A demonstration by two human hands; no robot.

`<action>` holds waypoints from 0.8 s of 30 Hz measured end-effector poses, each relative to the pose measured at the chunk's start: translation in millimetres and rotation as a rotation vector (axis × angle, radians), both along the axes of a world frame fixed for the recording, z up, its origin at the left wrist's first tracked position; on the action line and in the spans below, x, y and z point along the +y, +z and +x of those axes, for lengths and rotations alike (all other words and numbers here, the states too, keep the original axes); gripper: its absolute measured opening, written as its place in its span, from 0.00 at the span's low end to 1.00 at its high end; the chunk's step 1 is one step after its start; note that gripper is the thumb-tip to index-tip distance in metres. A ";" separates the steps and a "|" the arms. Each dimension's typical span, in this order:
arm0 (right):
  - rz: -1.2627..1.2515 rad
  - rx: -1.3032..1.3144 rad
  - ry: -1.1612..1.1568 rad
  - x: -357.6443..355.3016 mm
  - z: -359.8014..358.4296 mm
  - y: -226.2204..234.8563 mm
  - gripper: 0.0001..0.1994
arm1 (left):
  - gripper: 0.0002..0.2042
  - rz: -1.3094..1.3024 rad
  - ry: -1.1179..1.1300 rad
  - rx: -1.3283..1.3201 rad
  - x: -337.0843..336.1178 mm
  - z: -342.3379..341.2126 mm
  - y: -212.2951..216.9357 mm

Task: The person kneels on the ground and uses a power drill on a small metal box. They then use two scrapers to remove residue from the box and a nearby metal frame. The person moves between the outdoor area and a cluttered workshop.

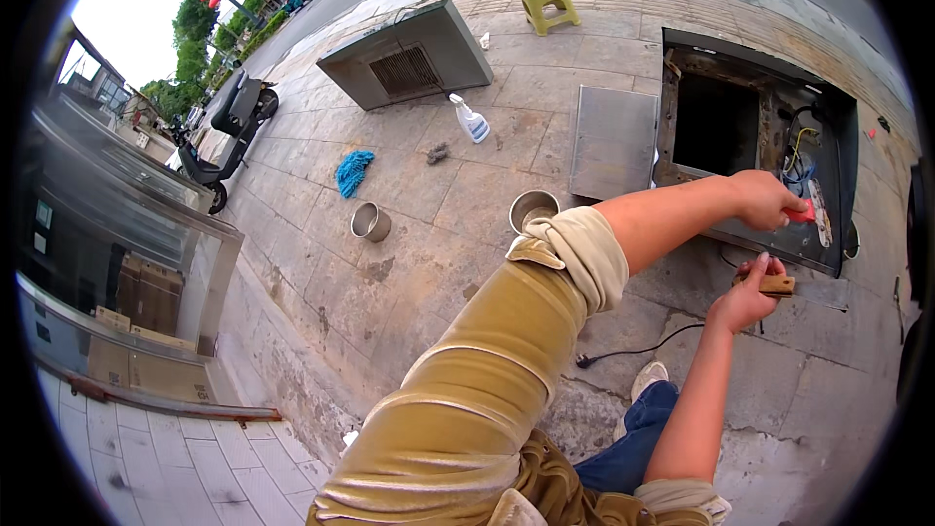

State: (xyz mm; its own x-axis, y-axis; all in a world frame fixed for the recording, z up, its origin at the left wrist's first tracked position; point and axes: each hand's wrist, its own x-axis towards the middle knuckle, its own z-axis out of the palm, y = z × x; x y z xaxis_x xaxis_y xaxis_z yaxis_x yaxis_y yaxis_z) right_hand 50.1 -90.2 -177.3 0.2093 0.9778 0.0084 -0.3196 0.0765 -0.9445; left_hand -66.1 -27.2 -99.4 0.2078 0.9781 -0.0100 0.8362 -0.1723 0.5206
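Observation:
My left hand point(765, 201) is closed on a small red piece point(801, 211) over the right part of an opened dark metal appliance housing point(839, 151); its exact kind is unclear. Beside those fingers, a long pale worn strip point(820, 216) lies inside the housing, near blue and yellow wires point(801, 161). Just outside the near edge, my right hand point(748, 297) grips the wooden handle of a scraper point(776, 285), its flat metal blade pointing right. A large square hole point(717, 122) opens in the housing's left part.
Left of the housing lies a flat metal panel point(614, 141). On the paving are two metal pots point(370, 222), a blue cloth point(354, 173), a spray bottle point(471, 120), a vented metal cover point(404, 56), a yellow stool point(548, 7) and a plugged cord point(638, 346). A scooter point(229, 127) stands left.

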 end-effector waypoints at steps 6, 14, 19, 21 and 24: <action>0.312 -0.164 0.250 -53.1 -45.4 -23.8 0.08 | 0.25 -0.107 0.102 -0.488 -161.3 -80.3 16.6; 0.418 -0.246 0.999 -212.2 -128.9 -75.7 0.13 | 0.25 0.073 1.077 -0.529 -576.4 -133.5 -66.5; 0.411 -0.542 1.571 -319.7 -143.4 -118.6 0.17 | 0.23 0.258 1.743 -0.538 -847.7 -31.9 -105.2; 0.461 -0.634 1.835 -359.6 -143.3 -136.4 0.19 | 0.23 0.274 1.999 -0.567 -922.0 40.2 -112.3; 0.832 -0.534 1.999 -464.7 -146.4 -148.7 0.20 | 0.23 0.338 2.291 -0.603 -989.0 133.5 -144.2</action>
